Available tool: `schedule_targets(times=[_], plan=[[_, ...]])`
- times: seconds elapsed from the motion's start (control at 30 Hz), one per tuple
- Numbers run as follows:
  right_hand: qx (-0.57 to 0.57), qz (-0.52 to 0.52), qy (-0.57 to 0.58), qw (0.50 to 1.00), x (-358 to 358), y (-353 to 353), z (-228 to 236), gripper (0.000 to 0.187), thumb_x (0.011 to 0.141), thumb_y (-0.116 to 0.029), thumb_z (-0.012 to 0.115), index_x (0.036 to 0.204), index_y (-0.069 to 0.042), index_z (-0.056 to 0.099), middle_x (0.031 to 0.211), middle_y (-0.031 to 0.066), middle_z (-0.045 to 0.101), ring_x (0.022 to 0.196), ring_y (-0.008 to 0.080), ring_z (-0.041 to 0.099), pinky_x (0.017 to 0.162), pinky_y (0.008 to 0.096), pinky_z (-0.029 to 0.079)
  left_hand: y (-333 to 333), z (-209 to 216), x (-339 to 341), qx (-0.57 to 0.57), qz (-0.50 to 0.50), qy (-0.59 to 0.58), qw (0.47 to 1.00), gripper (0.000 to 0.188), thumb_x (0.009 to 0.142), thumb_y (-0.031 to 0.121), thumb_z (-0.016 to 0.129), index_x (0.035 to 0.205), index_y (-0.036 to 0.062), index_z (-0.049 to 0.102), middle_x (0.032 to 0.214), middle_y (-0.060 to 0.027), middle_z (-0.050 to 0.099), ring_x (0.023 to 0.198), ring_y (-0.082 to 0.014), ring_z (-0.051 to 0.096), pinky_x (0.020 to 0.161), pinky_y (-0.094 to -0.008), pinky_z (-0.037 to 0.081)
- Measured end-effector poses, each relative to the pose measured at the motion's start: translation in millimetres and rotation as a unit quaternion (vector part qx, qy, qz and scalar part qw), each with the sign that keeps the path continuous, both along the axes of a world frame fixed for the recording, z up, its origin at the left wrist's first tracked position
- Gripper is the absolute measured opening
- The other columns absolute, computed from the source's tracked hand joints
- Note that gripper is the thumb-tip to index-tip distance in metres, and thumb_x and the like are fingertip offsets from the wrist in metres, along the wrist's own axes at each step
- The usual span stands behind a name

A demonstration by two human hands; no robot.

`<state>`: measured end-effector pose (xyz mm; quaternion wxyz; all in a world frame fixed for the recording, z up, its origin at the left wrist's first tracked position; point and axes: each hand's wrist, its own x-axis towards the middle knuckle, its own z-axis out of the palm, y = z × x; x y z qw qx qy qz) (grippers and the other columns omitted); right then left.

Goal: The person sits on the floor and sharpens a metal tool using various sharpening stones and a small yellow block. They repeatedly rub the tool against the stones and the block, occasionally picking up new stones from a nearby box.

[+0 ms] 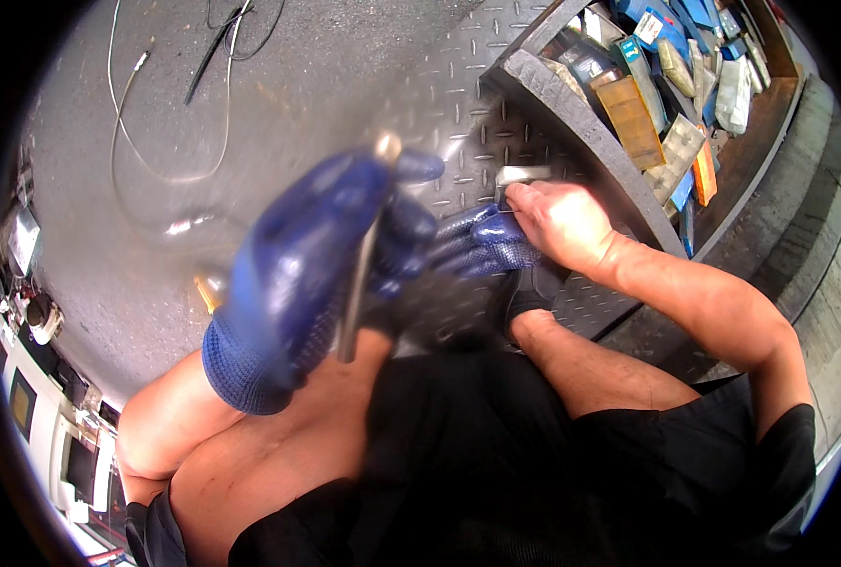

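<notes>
My left hand [293,255], in a blue coated glove and blurred by motion, is closed round a slim grey metal rod [357,293]. The rod's rounded, tan end [388,146] sticks out above my fingers. My bare right hand [562,222] has its fingers closed over a second blue glove [468,244]. What they grip, if anything, is hidden. Just beyond those fingertips shows a pale rectangular block [523,175]. The second glove lies between my two hands, above my shoe [534,283].
To the upper right, a dark metal bin [572,118] holds blocks and packages, among them an amber box [630,121]. Steel tread plate [458,94] lies beneath my hands. A thin pale cable [118,104] and a black cord [208,61] curl across the floor. Machinery [61,425] stands at far left.
</notes>
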<state>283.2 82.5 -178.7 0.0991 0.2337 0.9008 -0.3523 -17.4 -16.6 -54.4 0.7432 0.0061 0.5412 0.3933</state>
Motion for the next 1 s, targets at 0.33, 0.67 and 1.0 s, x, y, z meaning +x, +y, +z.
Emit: schedule_targets(times=[0.33, 0.67, 1.0], plan=[[0.056, 0.101, -0.024, 0.993, -1.1, -0.4, -3.7, 0.008, 0.093, -0.009, 0.060, 0.097, -0.003, 0.062, 0.081, 0.0128, 0.071, 0.075, 0.0312, 0.074, 0.069, 0.0440, 0.061, 6.3, 7.0, -0.2, -0.018, -0.026, 0.014, 0.999, 0.048, 0.110, 0.043, 0.065, 0.139, 0.0047, 0.067, 0.100, -0.0040, 0.076, 0.087, -0.0100, 0.072, 0.076, -0.0239, 0.058], [0.045, 0.032, 0.014, 0.998, -1.0, 4.0, 13.2, 0.011, 0.090, -0.008, 0.069, 0.098, -0.005, 0.063, 0.070, 0.0125, 0.068, 0.065, 0.0336, 0.071, 0.059, 0.0461, 0.057, 3.8, 6.4, -1.2, 0.006, -0.046, 0.014, 0.999, 0.049, 0.110, 0.043, 0.064, 0.141, 0.0049, 0.064, 0.106, -0.0052, 0.075, 0.087, -0.0108, 0.072, 0.076, -0.0249, 0.058], [-0.244, -0.311, 0.082, 0.915, -76.0, 21.3, 130.1, 0.008, 0.094, -0.011, 0.077, 0.099, -0.006, 0.072, 0.068, 0.0002, 0.062, 0.060, 0.0089, 0.059, 0.058, 0.0286, 0.050, 0.0, 4.2, 5.7, 0.021, -0.056, -0.031, 0.998, 0.048, 0.112, 0.045, 0.061, 0.133, 0.0022, 0.061, 0.103, -0.0085, 0.075, 0.084, -0.0143, 0.072, 0.073, -0.0277, 0.058]])
